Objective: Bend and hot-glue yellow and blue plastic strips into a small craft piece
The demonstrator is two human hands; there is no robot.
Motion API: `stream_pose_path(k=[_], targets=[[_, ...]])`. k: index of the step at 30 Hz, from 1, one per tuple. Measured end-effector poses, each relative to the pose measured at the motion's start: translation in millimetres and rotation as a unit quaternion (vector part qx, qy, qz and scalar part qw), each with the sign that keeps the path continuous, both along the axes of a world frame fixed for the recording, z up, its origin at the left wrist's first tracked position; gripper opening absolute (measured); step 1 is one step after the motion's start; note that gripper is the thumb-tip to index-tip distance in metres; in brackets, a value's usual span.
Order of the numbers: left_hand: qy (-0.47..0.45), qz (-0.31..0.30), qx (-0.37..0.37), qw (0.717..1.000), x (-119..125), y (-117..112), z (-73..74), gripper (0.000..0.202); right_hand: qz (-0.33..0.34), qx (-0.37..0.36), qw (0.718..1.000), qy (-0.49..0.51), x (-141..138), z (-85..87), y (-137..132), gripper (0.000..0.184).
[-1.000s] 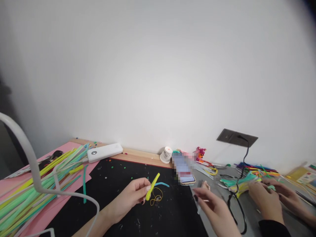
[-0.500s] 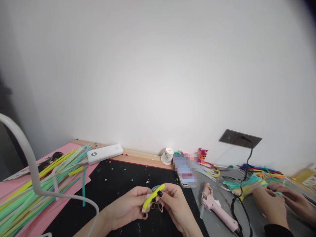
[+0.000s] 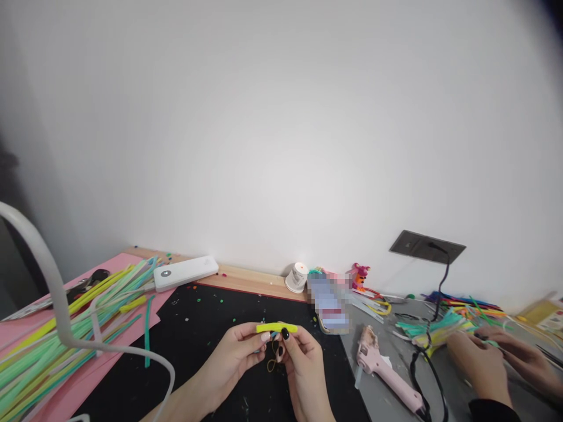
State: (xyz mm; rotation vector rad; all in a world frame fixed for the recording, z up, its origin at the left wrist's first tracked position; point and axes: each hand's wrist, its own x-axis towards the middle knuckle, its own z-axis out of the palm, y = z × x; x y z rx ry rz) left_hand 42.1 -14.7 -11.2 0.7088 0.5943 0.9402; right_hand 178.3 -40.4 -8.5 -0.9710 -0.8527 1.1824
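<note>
Between my two hands, above the black mat [image 3: 197,340], is a short bright yellow pipe cleaner piece [image 3: 277,327], lying nearly level. My left hand [image 3: 235,357] pinches its left end between thumb and fingers. My right hand [image 3: 303,366], with dark nails, grips it near the right end. Under the yellow piece a bit of blue shows between the fingertips, and a thin yellowish loop [image 3: 271,366] hangs below. My fingers hide how these parts join.
Many pipe cleaners [image 3: 88,328] lie on pink sheets at left, beside a white power bank [image 3: 186,273]. A paper cup [image 3: 297,277], a phone [image 3: 328,305] and a pink glue gun [image 3: 387,372] stand or lie rightward. A co-worker's hands [image 3: 484,363] work at far right.
The yellow piece has turned from a steep slant to nearly level and risen slightly. My hands have turned with it, and the thin loop shows more clearly below.
</note>
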Motion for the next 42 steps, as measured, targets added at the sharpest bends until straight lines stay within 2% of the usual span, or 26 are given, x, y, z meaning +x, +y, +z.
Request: stream_pose_path(k=[4,9,11,13,14,15,16,17,19,20,21,23,29,34,39,42], targets=[[-0.018,0.024,-0.02,0.999,2.1,-2.6,0.8,0.017,0.011,-0.003,1.0,0.0,-4.5,-4.4,1.1,0.018],[-0.03,0.046,0.001,0.999,3.7,-3.4,1.7,0.014,0.036,-0.018,0.999,-0.027,-8.4,-1.6,0.4,0.017],[-0.026,0.069,0.008,0.997,2.7,-1.0,1.2,0.013,0.072,-0.035,0.993,-0.092,-0.8,6.4,-0.2,0.018],[-0.017,0.095,0.005,0.995,0.1,2.4,0.7,0.013,0.087,-0.055,0.971,-0.216,16.4,20.1,1.4,0.022],[-0.012,0.104,0.002,0.994,-1.6,4.1,0.6,0.013,0.048,-0.048,0.953,-0.296,28.2,28.4,4.0,0.024],[-0.009,0.111,0.0,0.994,-3.4,5.6,0.6,0.013,-0.021,-0.029,0.923,-0.383,41.0,37.0,8.2,0.025],[-0.009,0.115,-0.001,0.993,-5.2,6.8,0.6,0.014,-0.093,-0.029,0.877,-0.471,53.9,45.2,14.1,0.03],[-0.01,0.118,-0.001,0.993,-6.8,7.9,0.7,0.014,-0.149,-0.053,0.817,-0.555,65.7,52.1,21.7,0.039],[-0.014,0.123,-0.002,0.992,-9.2,9.5,0.8,0.014,-0.194,-0.195,0.674,-0.685,82.7,60.2,40.6,0.062],[-0.015,0.126,-0.001,0.992,-10.1,10.2,0.8,0.014,-0.187,-0.221,0.658,-0.695,87.1,61.1,50.8,0.073],[-0.014,0.128,-0.002,0.992,-10.7,10.8,0.7,0.013,-0.175,-0.238,0.653,-0.697,88.9,60.1,60.5,0.08],[-0.016,0.13,-0.002,0.991,-11.7,11.9,0.5,0.014,-0.159,-0.264,0.648,-0.696,87.1,54.7,77.0,0.083],[-0.03,0.132,0.002,0.991,-13.3,12.9,-1.7,0.014,-0.171,-0.296,0.642,-0.686,80.1,45.3,93.9,0.071],[-0.032,0.13,0.003,0.991,-13.0,12.8,-3.5,0.014,-0.171,-0.26,0.652,-0.692,86.9,46.3,93.1,0.06],[-0.036,0.134,0.003,0.99,-13.2,13.4,-2.1,0.015,-0.187,-0.214,0.653,-0.702,88.6,44.6,89.5,0.066],[-0.036,0.137,-0.001,0.99,-13.3,13.4,-1.0,0.015,-0.209,-0.14,0.655,-0.712,82.9,44.3,77.9,0.068]])
